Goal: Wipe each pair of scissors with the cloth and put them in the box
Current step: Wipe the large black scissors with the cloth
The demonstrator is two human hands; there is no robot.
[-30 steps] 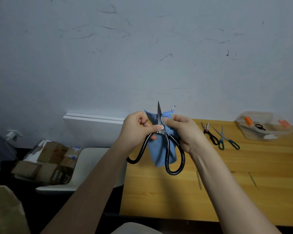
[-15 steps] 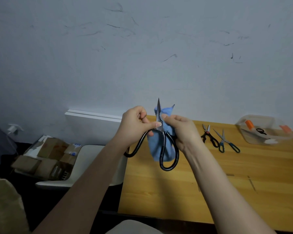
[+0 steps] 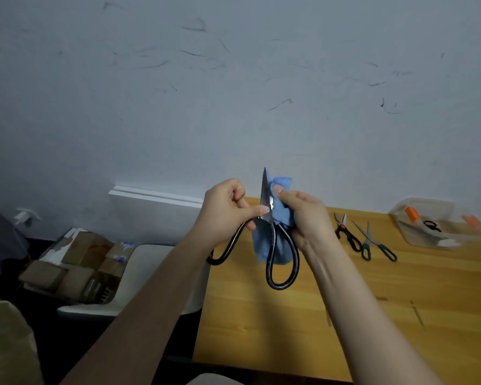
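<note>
Large black-handled scissors [image 3: 272,254] stand upright above the table's left end, blades pointing up. My left hand [image 3: 225,211] pinches them at the pivot, thumb on the blade. My right hand [image 3: 306,218] presses a blue cloth [image 3: 279,215] against the blade's right side; the cloth hangs down behind the handles. On the wooden table [image 3: 345,315] lie red-and-black scissors [image 3: 347,234] and teal-handled scissors [image 3: 374,243]. The clear plastic box [image 3: 439,226] with orange clips sits at the far right, small black scissors [image 3: 431,225] inside.
A white chair [image 3: 128,276] stands left of the table, with cardboard boxes [image 3: 75,262] on the floor beside it. A white board [image 3: 156,212] leans on the scuffed wall. The table's left edge runs just under my hands.
The cloth has slid up the blade toward the tip, my right thumb now higher on it. The scissors stay upright in my left hand.
</note>
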